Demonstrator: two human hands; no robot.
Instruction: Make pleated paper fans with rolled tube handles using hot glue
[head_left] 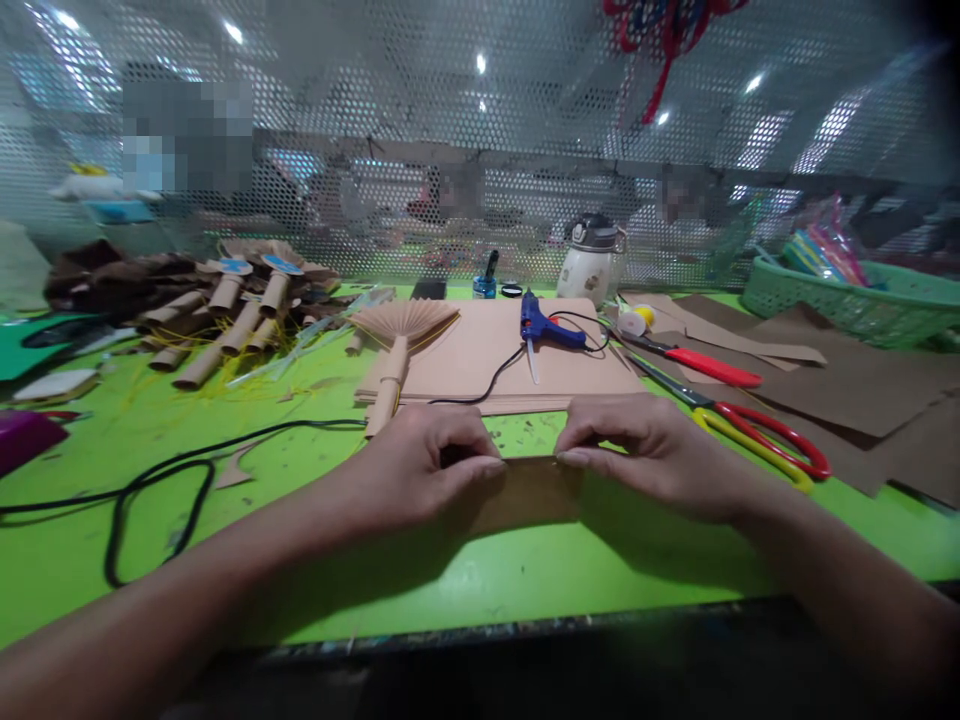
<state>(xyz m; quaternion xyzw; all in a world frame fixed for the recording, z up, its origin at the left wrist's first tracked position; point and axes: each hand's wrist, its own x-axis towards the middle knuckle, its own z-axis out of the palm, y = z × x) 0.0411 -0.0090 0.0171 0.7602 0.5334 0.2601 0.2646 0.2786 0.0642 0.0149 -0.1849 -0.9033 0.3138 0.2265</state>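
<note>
A piece of brown paper (525,495) stands between my two hands above the green table, its top edge pinched from both sides. My left hand (431,460) is closed on the left end, thumb and fingertips pressed together. At the right end my right hand (645,450) grips the same edge in a like pinch. Just beyond my left hand lies a pleated paper fan with a rolled paper handle (397,365). It rests partly on a stack of brown paper sheets (465,350). A blue hot glue gun (547,325) sits on that stack.
Red-and-yellow-handled scissors (765,440) and a red-handled knife (712,366) lie to the right. Behind them are dark paper sheets (817,380) and a green basket (825,300). Rolled paper tubes (240,325) pile at left. A black cable (247,435) crosses the table. A white bottle (585,265) stands behind.
</note>
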